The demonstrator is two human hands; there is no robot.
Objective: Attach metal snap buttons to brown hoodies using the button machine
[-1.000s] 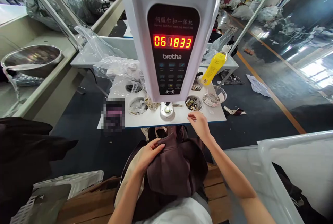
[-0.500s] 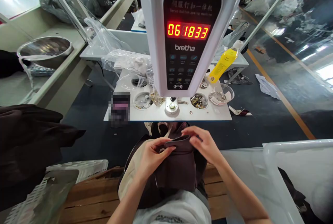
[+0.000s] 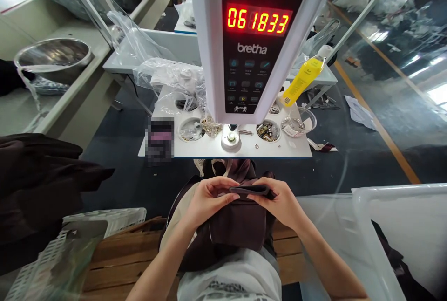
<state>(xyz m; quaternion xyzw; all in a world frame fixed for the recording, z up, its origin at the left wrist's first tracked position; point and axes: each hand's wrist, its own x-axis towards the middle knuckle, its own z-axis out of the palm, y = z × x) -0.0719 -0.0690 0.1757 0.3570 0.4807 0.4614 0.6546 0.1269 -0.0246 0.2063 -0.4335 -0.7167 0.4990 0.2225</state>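
A dark brown garment (image 3: 239,229) lies across my lap, its folded edge raised in front of me. My left hand (image 3: 206,201) pinches that edge on the left between thumb and fingers. On the right, my right hand (image 3: 282,201) grips the same edge, thumb below and fingers behind. Just beyond my hands stands a white button machine (image 3: 206,49) with a red lit display reading 061833. Its small round lower die (image 3: 231,139) sits at the front of the white tabletop (image 3: 202,151). The garment is below the table edge, apart from the die.
Round wells with metal fasteners (image 3: 268,131) flank the die. A clear tub (image 3: 296,123) and yellow bottle (image 3: 303,82) are at right, plastic bags (image 3: 174,75) at left. A white bin (image 3: 359,217) stands right; dark clothing (image 3: 42,189) and a white crate (image 3: 125,217) are left.
My right hand has gone from touching the far side of the garment's edge to gripping it with the thumb below. The edge now lies flatter and straighter. The view has tilted slightly down.
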